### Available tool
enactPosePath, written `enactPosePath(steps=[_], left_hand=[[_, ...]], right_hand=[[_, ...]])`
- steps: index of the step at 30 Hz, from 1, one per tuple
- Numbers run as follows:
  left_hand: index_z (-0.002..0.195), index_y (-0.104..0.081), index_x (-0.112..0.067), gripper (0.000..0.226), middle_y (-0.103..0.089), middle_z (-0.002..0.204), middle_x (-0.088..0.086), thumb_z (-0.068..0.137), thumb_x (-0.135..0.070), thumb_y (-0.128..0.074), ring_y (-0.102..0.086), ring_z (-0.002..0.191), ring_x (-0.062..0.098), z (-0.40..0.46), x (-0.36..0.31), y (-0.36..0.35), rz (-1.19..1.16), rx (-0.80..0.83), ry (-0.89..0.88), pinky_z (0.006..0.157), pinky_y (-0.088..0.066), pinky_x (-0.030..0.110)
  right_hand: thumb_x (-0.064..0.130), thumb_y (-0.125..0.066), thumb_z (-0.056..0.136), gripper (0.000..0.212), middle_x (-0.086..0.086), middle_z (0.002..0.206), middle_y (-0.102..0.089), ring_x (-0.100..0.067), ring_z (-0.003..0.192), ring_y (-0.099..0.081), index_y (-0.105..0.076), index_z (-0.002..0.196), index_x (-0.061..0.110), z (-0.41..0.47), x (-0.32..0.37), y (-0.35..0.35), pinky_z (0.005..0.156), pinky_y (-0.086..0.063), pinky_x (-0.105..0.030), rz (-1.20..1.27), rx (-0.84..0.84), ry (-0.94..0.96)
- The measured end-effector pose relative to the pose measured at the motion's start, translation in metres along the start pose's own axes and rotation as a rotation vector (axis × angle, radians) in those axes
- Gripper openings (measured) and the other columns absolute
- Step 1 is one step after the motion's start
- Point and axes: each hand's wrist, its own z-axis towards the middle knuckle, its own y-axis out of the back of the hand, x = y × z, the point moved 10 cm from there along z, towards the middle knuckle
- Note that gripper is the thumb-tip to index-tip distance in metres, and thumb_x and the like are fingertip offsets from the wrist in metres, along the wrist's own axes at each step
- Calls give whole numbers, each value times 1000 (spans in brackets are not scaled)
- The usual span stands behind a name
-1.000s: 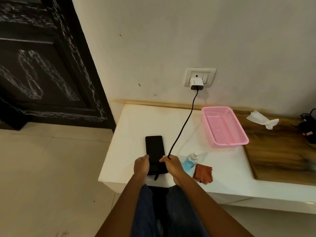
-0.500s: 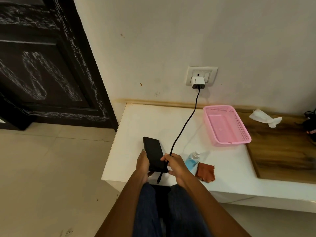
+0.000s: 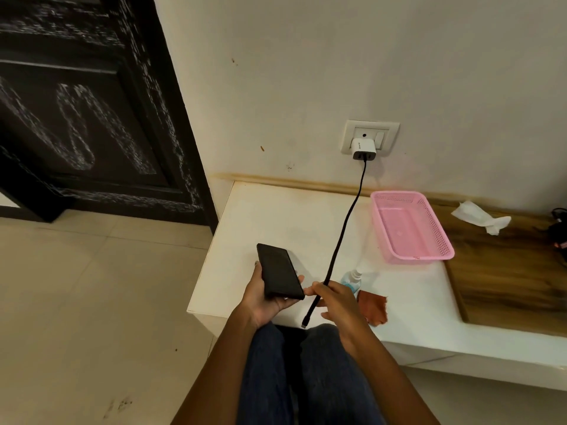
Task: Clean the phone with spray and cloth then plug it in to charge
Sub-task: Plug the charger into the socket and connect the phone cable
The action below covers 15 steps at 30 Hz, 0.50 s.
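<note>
since the earlier frame the phone [image 3: 279, 272] has been lifted off the white counter [image 3: 276, 216] and tilted, top toward 11 o'clock. left hand [image 3: 264, 297] cradles it from below, fingers curled round its edges. right hand [image 3: 335, 302] pinches the black cable [image 3: 346, 223]; connector end [image 3: 305, 325] hangs free at 6 o'clock, not yet in the port. charger [image 3: 364, 149] already sits in the wall socket at 12 o'clock. spray bottle [image 3: 352, 279] and cloth [image 3: 372, 306] lie at 3 o'clock, set down, so cleaning appears done. remaining, est.: align connector w/ phone's lower edge, insert, set phone down.
</note>
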Motion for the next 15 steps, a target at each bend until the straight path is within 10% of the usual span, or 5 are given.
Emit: enactPosePath(steps=[8,15], left_hand=[[132,-48,-7,69,-56,110,21,91,-62,-35,-56,98,33,-9,10,-13,-83,144,18,72,-58,50],[116,-52,-4,68,-52,108,20,85,-64,-46,-56,95,31,-10,9,-18,-90,181,-19,80,-55,53]], right_hand=[[25,-64,86,17,-6,72,-70,-7,51,-63,-67,76,11,-30,10,-12,49,-49,-17,-211,134,179],[6,-75,74,12,-3,79,-74,-14,74,-71,-73,83,14,-36,24,-4,62,-54,-18,-17,147,264]])
